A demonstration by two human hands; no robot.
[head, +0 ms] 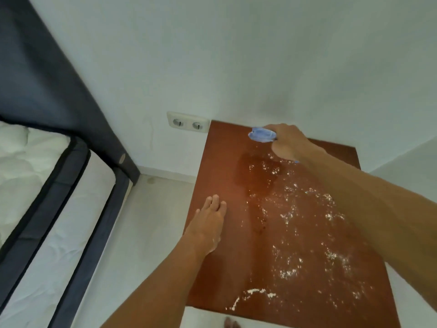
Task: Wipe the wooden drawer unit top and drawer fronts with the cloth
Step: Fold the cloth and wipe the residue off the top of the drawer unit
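The right grip (287, 142) is clenching the soft, light blue cloth (261, 134) bunched at the drawer unit top's (222, 181) far edge, white residue lying nearer, while the left hand (209, 223) is resting flat and empty

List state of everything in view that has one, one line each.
drawer unit top: wet, streaked with white residue, not wiped clean
cloth: bunched in right hand, at far edge
right hand: closed on cloth
left hand: open, flat on top's left edge
wall socket: nothing plugged in
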